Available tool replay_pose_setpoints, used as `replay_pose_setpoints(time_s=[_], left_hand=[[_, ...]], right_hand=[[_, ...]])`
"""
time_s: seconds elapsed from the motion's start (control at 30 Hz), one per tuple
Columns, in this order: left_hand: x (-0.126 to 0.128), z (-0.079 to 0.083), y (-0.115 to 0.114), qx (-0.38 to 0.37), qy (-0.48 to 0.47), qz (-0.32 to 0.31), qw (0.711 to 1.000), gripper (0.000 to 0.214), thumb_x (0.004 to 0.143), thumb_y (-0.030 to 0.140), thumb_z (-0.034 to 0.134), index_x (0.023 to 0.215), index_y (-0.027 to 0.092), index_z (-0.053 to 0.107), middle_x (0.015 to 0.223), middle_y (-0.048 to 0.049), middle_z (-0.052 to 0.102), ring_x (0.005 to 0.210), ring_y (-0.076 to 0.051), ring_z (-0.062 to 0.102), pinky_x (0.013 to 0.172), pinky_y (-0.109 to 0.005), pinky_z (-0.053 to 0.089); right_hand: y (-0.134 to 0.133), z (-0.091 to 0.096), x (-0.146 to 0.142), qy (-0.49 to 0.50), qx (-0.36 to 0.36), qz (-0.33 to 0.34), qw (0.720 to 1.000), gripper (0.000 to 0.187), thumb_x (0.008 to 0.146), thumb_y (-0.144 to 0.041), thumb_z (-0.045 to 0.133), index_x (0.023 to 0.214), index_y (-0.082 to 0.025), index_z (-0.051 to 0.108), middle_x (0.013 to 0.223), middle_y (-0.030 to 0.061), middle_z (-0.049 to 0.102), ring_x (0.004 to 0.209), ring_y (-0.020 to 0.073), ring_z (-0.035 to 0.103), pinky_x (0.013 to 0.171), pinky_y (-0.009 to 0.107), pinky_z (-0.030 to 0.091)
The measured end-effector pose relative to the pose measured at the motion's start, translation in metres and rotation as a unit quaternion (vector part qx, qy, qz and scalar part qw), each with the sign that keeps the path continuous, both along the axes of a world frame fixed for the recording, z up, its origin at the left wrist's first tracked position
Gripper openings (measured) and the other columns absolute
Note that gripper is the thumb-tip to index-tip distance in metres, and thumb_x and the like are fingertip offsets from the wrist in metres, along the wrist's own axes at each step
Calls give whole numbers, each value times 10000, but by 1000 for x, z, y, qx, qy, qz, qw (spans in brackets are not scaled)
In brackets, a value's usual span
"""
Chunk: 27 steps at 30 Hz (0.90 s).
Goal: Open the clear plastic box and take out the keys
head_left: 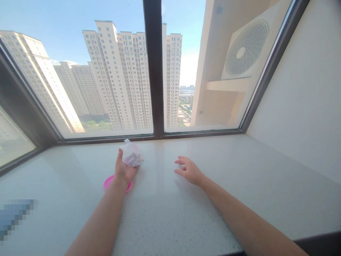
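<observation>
My left hand (125, 171), palm up, holds a small clear plastic bag (131, 155) above the pale speckled sill. Small items show inside the bag, too blurred to name. Under my left wrist lies a round pink lid-like thing (108, 181), partly covered by the forearm. To the right, my right hand (189, 170) hovers apart from the bag, its fingers loosely spread and nothing between them.
The wide speckled windowsill (160, 213) runs to a dark-framed window (157, 71). A white wall (306, 89) stands on the right. At the left edge is a blurred-out blue patch (13, 217). Tall buildings and an air-conditioner unit (246, 49) are outside the glass.
</observation>
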<state>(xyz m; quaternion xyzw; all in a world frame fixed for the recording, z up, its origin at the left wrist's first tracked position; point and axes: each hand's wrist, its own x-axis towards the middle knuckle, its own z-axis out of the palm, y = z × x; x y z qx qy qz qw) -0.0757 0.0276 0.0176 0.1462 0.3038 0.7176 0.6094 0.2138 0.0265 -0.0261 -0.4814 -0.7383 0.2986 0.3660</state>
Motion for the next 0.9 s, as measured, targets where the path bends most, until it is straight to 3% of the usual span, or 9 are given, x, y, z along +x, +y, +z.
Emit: replay_pose_setpoints(time_s=[0.33,0.6,0.9], left_hand=[[-9,-6,2,-39,-38,21,998,549,715,663,553,1070,245,559,1097,-116,577,916,-291,616,664,-436,554],[-9,-6,0,-24,-101,8,995,661,714,695,518,1153,202,503,1165,-167,541,1118,-381,531,762,-553,549],[-7,-4,-4,-9,-155,-10,988,697,733,654,528,1238,180,449,1212,-195,514,1137,-390,531,832,-611,508]], right_hand=[[-3,4,-1,-20,-14,-1,1000,336,709,-276,670,1023,-155,652,1354,163,441,922,195,615,838,367,499],[-4,5,-1,-35,-18,3,999,350,709,-290,667,1032,-157,650,1353,168,433,961,210,606,863,378,488],[-7,9,1,-71,-17,25,997,365,719,-289,672,1058,-158,646,1368,179,402,1064,239,568,888,375,468]])
